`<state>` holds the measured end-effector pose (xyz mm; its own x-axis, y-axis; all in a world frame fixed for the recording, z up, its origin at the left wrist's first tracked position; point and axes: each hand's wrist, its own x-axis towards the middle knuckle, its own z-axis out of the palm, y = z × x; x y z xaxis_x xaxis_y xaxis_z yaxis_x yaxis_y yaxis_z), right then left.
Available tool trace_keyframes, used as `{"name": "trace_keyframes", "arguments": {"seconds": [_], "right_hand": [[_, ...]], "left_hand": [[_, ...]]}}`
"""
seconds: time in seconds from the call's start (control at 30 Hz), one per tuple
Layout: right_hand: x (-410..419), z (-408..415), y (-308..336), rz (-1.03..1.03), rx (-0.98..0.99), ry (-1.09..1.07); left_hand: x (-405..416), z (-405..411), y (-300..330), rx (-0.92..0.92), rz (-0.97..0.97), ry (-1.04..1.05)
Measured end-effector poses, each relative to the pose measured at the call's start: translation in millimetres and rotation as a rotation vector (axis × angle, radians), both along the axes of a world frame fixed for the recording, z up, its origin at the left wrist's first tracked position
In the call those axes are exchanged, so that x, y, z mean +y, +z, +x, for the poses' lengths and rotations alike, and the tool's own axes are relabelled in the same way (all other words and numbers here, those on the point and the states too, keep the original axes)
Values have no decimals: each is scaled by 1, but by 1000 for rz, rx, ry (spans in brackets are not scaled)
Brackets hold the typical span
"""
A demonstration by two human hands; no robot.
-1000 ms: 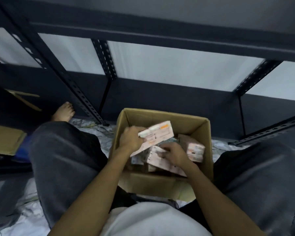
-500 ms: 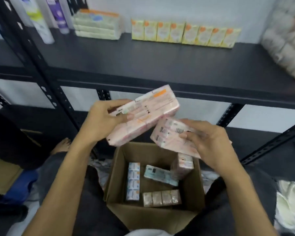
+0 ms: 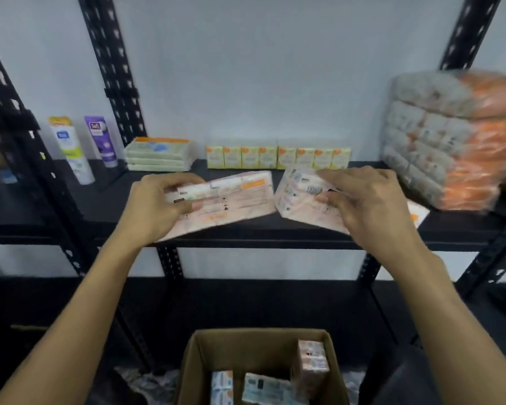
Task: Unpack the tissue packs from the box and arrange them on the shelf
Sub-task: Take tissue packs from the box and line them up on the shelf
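Over the black shelf (image 3: 100, 206), hands (image 3: 155, 206) (image 3: 362, 206) grip two tissue packs (image 3: 231, 203) (image 3: 301, 206).

Left hand (image 3: 154, 204) gripping pink tissue pack (image 3: 231, 203), right hand (image 3: 368, 203) gripping second pack (image 3: 297, 197), above shelf (image 3: 100, 206)

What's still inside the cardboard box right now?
The cardboard box shows one pink tissue pack standing at the right wall and two bluish packs on its floor. The frame's bottom edge cuts off the rest.

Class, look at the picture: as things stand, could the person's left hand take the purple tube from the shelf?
Probably not. The left hand already grips a tissue pack, and the purple tube stands apart, further left at the back of the shelf.
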<state>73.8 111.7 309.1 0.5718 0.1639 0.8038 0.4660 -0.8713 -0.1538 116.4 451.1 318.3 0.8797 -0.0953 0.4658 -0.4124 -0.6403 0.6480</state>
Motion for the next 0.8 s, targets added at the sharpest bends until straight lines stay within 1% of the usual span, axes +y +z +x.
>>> {"name": "trace_keyframes", "arguments": {"seconds": [0.13, 0.2, 0.3, 0.37, 0.47, 0.53, 0.67, 0.73, 0.8], "right_hand": [[-6, 43, -22, -94, 22, -84], [-10, 61, -37, -121, 62, -118], [-9, 77, -51, -52, 135, -110], [-8, 82, -52, 10, 189, -77], [-6, 88, -45, -16, 251, -85], [-6, 88, -38, -67, 315, -103], [-11, 87, -9, -101, 480, -92], [-14, 93, 4, -72, 461, -109], [-17, 104, 13, -75, 415, -190]], "left_hand": [[-6, 36, 0, -12, 127, 20], [-11, 50, -4, 10, 146, -2], [-20, 67, -16, 44, 104, -16], [-27, 74, -21, 28, 83, -2], [-34, 77, -22, 2, 84, 35], [-37, 77, -19, 24, 137, 50], [-37, 72, 17, 213, 369, -43], [-40, 72, 39, 240, 430, -100], [-49, 73, 53, 192, 366, -143]]}}
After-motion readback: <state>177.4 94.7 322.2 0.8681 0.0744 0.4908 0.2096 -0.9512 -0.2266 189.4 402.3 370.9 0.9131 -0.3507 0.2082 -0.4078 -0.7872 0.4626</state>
